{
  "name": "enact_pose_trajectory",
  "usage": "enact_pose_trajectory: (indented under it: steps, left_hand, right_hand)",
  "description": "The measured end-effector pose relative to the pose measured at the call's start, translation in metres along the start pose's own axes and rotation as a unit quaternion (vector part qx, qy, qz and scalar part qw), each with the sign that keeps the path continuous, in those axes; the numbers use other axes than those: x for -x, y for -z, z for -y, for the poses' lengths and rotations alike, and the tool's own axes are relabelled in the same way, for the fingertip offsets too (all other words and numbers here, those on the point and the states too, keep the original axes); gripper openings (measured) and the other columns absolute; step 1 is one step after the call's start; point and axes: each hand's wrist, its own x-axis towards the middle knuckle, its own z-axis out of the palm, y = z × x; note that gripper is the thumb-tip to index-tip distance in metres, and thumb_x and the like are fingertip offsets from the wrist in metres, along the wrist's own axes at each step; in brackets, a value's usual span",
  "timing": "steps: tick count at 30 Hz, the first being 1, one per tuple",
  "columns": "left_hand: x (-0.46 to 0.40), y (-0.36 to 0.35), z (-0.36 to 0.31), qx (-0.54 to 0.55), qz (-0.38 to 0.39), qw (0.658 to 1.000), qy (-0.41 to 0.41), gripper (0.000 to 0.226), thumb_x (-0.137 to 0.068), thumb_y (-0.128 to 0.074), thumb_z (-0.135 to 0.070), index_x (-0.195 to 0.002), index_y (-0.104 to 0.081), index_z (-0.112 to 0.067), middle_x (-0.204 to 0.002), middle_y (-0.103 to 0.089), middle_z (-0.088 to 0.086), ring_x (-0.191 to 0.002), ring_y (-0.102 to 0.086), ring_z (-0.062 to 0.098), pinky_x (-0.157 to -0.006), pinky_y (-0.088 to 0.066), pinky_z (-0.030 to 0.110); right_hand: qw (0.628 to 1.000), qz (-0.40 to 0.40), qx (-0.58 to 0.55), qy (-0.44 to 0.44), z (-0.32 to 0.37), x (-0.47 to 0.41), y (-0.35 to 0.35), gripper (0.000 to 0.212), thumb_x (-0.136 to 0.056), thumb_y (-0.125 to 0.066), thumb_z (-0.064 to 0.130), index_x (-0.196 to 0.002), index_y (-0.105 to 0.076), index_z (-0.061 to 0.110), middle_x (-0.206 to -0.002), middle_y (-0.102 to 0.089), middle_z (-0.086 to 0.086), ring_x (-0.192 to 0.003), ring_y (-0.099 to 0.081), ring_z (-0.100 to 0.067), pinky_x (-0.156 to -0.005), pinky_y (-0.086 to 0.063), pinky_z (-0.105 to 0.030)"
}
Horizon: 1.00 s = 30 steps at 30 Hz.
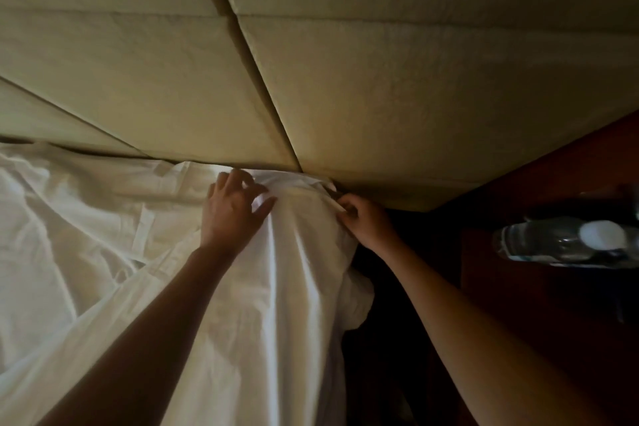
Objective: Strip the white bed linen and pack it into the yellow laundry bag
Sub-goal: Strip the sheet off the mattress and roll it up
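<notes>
A padded beige headboard [345,62], split into panels by deep seams, fills the upper part of the view. Below it the white bed linen [86,235] lies rumpled over the bed, reaching the head edge and draping over the bed's right head corner. To the right stands a dark wooden nightstand [553,287] with a clear plastic bottle [567,242] lying on it. At that corner, the left hand [235,207] rests on the linen, fingers curled into a fold, while the right hand [363,218] pinches the linen's edge just beside the headboard.
</notes>
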Motion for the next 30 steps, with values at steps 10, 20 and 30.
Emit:
enact_pose_trajectory:
  steps: [10,20,30]
  left_hand:
    - [-0.014,0.008,-0.032,0.112,0.030,0.972,0.204,0.024,-0.099,-0.057,-0.030,-0.089,-0.075,-0.017,-0.072,-0.071,0.013,-0.079,-0.066,0.038,-0.068,-0.046,0.038]
    - [-0.038,-0.002,-0.041,0.211,-0.028,0.962,0.172,0.029,-0.095,-0.054,-0.025,-0.090,-0.073,-0.004,-0.086,-0.069,0.020,-0.079,-0.066,0.037,-0.075,-0.050,0.044]
    - [0.009,-0.016,-0.041,0.082,0.030,0.994,0.065,0.048,-0.098,-0.048,-0.034,-0.135,-0.057,-0.004,-0.140,-0.053,0.023,-0.129,-0.051,0.040,-0.107,-0.040,0.054]
  right_hand:
    - [0.979,-0.149,-0.103,-0.090,0.006,0.005,0.022,0.012,-0.094,-0.057,0.010,-0.082,-0.057,0.011,-0.083,-0.058,-0.006,-0.077,-0.055,-0.022,-0.065,-0.035,-0.026]
    - [0.937,-0.287,-0.174,-0.093,0.009,0.007,0.019,0.019,-0.093,-0.064,0.011,-0.084,-0.069,-0.005,-0.079,-0.063,-0.012,-0.074,-0.053,-0.021,-0.062,-0.030,-0.027]
    - [0.979,-0.159,-0.121,-0.032,0.009,0.054,-0.003,0.041,-0.103,-0.050,0.026,-0.142,-0.053,0.013,-0.142,-0.055,-0.005,-0.131,-0.051,-0.018,-0.103,-0.038,-0.022]
